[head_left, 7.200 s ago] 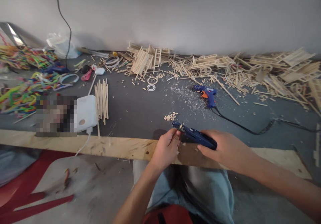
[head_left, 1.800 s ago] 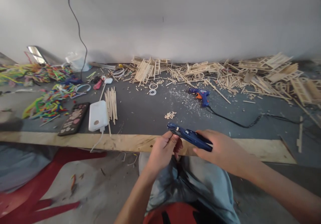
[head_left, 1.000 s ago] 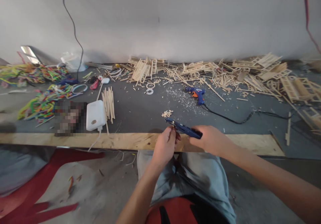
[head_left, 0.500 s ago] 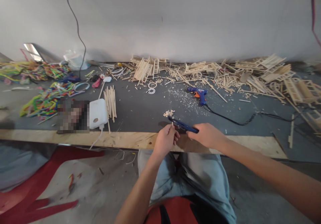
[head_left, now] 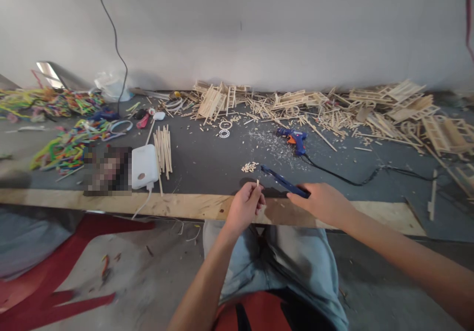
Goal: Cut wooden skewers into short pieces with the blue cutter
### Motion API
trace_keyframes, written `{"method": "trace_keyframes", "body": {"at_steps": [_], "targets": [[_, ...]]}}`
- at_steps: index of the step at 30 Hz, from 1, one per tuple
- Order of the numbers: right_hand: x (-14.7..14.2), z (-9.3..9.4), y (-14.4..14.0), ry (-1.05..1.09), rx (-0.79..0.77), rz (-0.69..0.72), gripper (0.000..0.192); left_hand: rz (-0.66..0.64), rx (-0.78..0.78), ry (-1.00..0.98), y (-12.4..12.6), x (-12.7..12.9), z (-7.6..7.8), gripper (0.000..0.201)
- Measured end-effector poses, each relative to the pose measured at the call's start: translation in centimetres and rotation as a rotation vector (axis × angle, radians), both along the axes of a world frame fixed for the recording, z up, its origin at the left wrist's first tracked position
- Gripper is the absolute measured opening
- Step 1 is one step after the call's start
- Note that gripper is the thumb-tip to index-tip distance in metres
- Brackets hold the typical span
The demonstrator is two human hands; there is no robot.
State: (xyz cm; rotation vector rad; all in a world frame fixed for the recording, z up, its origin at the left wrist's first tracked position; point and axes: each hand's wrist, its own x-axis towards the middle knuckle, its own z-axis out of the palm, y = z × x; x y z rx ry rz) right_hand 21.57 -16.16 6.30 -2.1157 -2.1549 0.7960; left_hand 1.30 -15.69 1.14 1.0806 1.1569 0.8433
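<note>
Stick [head_left: 257, 183]: short, thin, likely light and brittle, pinching between left hand [head_left: 245, 206] fingertips above table [head_left: 192, 205] edge, best gripping near its base. Right hand [head_left: 321, 203] clamping blue cutter [head_left: 283, 182] just beside.

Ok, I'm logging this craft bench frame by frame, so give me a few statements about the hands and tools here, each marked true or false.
1. The right hand holds a dark blue hand cutter. True.
2. The left hand pinches a short pale wooden stick. True.
3. The blue and orange glue gun is in the left hand. False: it lies on the grey tabletop, apart from both hands.
4. The stick sits between the cutter's blades. False: it stands beside the cutter's tip.
5. The bundle of long wooden sticks lies right of the glue gun. False: left, by the white charger block.
</note>
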Motion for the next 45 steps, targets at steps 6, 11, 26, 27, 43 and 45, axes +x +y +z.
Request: {"method": "trace_keyframes", "body": {"at_steps": [6, 11, 26, 27, 43, 45], "targets": [[-0.7, 0.9, -0.8, 0.024, 0.022, 0.042, 0.030, 0.055, 0.025, -0.067, -0.3, -0.2, -0.5, 0.035], [-1.5, 0.6, -1.1, 0.036, 0.087, 0.116, 0.024, 0.016, 0.043, -0.056, -0.2, -0.3, -1.0, 0.030], [-1.6, 0.0, -0.9, 0.012, 0.074, 0.114, 0.023, -0.003, 0.049, 0.005, 0.0, -0.2, -1.6, 0.032], [-1.6, -0.1, -0.9, 0.012, 0.075, 0.114, 0.023, -0.001, 0.049, 0.011, 0.0, -0.1, -1.5, 0.032], [-1.4, -0.8, 0.3, -0.006, -0.048, 0.086, 0.033, 0.020, 0.135, 0.301, 0.6, 0.3, -1.1, 0.035], [-1.3, -0.8, 0.6, -0.007, -0.058, 0.079, 0.032, 0.031, 0.147, 0.358, 0.7, 0.5, -1.0, 0.036]]}}
